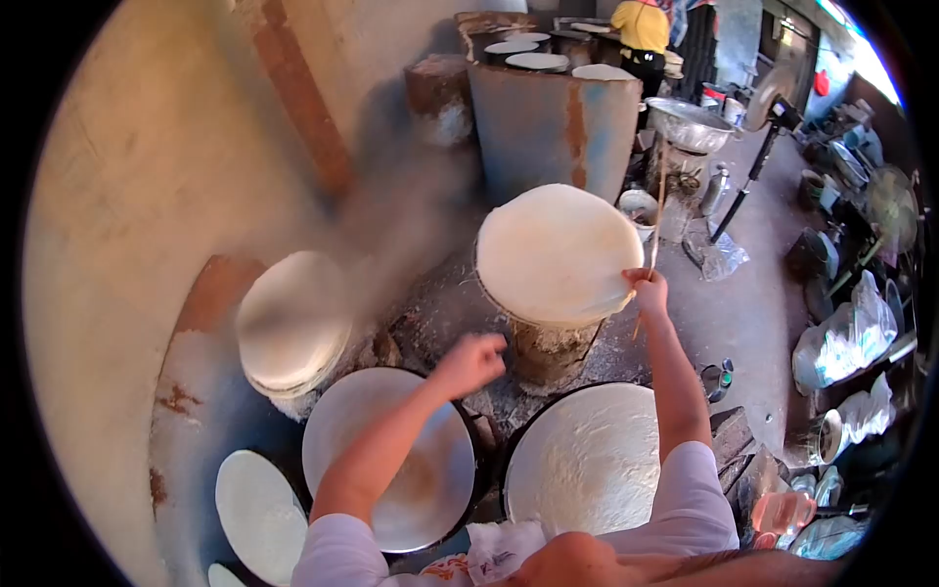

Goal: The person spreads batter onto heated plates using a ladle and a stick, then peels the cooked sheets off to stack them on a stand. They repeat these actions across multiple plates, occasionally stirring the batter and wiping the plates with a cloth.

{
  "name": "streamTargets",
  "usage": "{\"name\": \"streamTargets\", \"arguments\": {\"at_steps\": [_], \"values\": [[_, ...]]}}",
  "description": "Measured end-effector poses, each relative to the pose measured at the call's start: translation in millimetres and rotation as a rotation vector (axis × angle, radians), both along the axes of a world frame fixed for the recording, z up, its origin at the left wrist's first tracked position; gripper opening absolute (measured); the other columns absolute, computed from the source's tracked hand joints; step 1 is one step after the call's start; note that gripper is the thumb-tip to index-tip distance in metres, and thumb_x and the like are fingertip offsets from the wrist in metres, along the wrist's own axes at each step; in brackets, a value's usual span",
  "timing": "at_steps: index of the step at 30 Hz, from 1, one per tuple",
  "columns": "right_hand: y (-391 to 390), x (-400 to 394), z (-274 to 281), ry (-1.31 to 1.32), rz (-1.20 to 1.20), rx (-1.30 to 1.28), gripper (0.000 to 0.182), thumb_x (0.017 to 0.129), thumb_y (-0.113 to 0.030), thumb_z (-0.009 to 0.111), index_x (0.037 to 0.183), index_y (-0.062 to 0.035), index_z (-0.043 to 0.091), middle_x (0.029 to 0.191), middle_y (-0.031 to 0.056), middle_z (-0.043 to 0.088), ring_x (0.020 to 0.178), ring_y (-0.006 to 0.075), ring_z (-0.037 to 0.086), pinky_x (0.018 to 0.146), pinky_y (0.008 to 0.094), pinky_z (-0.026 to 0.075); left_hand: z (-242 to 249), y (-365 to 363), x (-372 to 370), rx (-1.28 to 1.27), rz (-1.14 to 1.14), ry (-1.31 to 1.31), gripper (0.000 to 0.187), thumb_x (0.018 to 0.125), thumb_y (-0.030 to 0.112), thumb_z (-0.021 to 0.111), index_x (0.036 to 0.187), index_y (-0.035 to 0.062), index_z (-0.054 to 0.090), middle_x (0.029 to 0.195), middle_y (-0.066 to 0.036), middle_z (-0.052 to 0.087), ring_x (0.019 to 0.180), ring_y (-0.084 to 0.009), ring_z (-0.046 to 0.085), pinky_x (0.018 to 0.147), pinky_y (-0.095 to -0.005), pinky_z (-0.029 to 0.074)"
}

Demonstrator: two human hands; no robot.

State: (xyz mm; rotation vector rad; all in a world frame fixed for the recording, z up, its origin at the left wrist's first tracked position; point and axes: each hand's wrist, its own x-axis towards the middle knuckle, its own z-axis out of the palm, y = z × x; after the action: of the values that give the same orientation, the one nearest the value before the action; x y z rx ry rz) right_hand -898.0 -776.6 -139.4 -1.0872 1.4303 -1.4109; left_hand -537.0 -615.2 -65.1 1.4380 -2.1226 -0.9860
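Observation:
My right hand [648,291] grips a thin wooden stick [658,210] and rests at the right edge of a round white sheet [553,249] draped over a domed stand. My left hand [471,363] is closed in a loose fist, holding nothing I can see, above the gap between two round pans. The left pan [362,430] has a pale, shiny surface. The right pan [587,460] is covered with a white, grainy layer.
A stack of round white sheets [291,318] sits at the left, with another disc [256,514] lower left. A rusty blue metal box [548,122] stands behind. A person in yellow [641,29] works far back. Bowls, bags and bottles crowd the right side.

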Motion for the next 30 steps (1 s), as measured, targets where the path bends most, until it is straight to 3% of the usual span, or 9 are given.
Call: {"name": "streamTargets", "arguments": {"at_steps": [2, 5, 7, 10, 15, 19, 22, 25, 30], "values": [[-6, -2, -5, 0.026, -0.017, 0.004, 0.024, 0.07, 0.01, 0.048, 0.084, 0.0018, 0.066, 0.085, 0.011, 0.066, 0.08, 0.0189, 0.061, 0.074, 0.0286, 0.047, 10, 87, 10, 1.014, -0.077, 0.342, 0.049, 0.086, 0.026, 0.059, 0.131, 0.0117, 0.045, 0.129, -0.011, 0.049, 0.094, -0.0218, 0.06, 0.06, -0.0334, 0.054], [-20, -28, -35, 0.038, 0.07, -0.023, 0.02, 0.079, -0.002, 0.052, 0.092, 0.0006, 0.067, 0.087, 0.0108, 0.066, 0.082, 0.0173, 0.06, 0.075, 0.0283, 0.046, 51, 206, 4, 1.203, -0.376, 0.419, 0.052, 0.087, 0.021, 0.059, 0.135, 0.0101, 0.041, 0.125, -0.007, 0.052, 0.102, -0.0152, 0.056, 0.072, -0.0342, 0.053], [16, -24, -9, 0.277, 0.033, -0.013, 0.026, 0.082, -0.004, 0.049, 0.101, -0.0008, 0.067, 0.097, 0.0101, 0.066, 0.092, 0.0181, 0.059, 0.083, 0.028, 0.043, 6, 279, 19, 0.801, -0.322, 0.871, 0.044, 0.085, 0.013, 0.064, 0.126, 0.0063, 0.05, 0.116, -0.001, 0.057, 0.104, -0.0104, 0.053, 0.083, -0.0311, 0.048], [70, 2, -5, 0.283, 0.3, -0.141, 0.026, 0.083, -0.009, 0.053, 0.106, -0.0043, 0.067, 0.096, 0.0056, 0.067, 0.088, 0.0147, 0.057, 0.08, 0.0271, 0.043, 98, 348, 19, 0.223, 0.386, 1.277, 0.021, 0.085, 0.013, 0.066, 0.103, 0.0043, 0.06, 0.103, 0.001, 0.058, 0.097, -0.0095, 0.052, 0.084, -0.0294, 0.045], [230, 164, 10, 0.143, 0.998, 0.084, 0.032, 0.076, -0.002, 0.046, 0.102, -0.0047, 0.063, 0.099, 0.008, 0.065, 0.094, 0.0153, 0.057, 0.079, 0.0255, 0.044, 195, 420, -45, -0.964, -0.072, 1.409, 0.039, 0.084, 0.036, 0.063, 0.099, 0.0008, 0.054, 0.105, -0.011, 0.053, 0.093, -0.0209, 0.051, 0.078, -0.0301, 0.04], [471, 320, 37, -0.069, 1.614, 0.294, 0.035, 0.068, 0.004, 0.042, 0.097, -0.0033, 0.06, 0.105, 0.0124, 0.063, 0.099, 0.0182, 0.057, 0.082, 0.0257, 0.045, 222, 533, -61, -1.281, 0.354, 1.154, 0.03, 0.087, 0.029, 0.058, 0.096, 0.0019, 0.049, 0.094, -0.006, 0.049, 0.086, -0.0176, 0.049, 0.075, -0.0285, 0.038], [634, 351, 55, -0.135, 2.001, 0.42, 0.038, 0.063, 0.009, 0.038, 0.094, -0.0022, 0.057, 0.109, 0.0158, 0.062, 0.103, 0.0205, 0.057, 0.084, 0.0257, 0.045, 226, 633, -106, -1.116, 0.867, 0.914, 0.019, 0.088, 0.021, 0.055, 0.092, 0.0038, 0.046, 0.084, -0.002, 0.044, 0.079, -0.0117, 0.046, 0.07, -0.0252, 0.037], [735, 344, 74, -0.099, 2.313, 0.477, 0.039, 0.058, 0.011, 0.036, 0.09, -0.0007, 0.055, 0.107, 0.0168, 0.062, 0.101, 0.0216, 0.059, 0.081, 0.0259, 0.048, 220, 659, -140, -1.081, 0.819, 1.272, 0.019, 0.088, 0.019, 0.057, 0.094, 0.0018, 0.051, 0.084, -0.002, 0.05, 0.077, -0.0099, 0.048, 0.067, -0.0254, 0.04], [853, 321, 125, 0.236, 2.723, 0.37, 0.031, 0.064, 0.01, 0.038, 0.084, -0.0011, 0.058, 0.095, 0.0134, 0.065, 0.086, 0.0179, 0.062, 0.072, 0.0258, 0.05, 189, 796, -173, -0.642, 1.007, 1.044, 0.018, 0.087, 0.016, 0.061, 0.096, -0.0002, 0.06, 0.084, -0.007, 0.058, 0.077, -0.0133, 0.055, 0.067, -0.0282, 0.044]]}}
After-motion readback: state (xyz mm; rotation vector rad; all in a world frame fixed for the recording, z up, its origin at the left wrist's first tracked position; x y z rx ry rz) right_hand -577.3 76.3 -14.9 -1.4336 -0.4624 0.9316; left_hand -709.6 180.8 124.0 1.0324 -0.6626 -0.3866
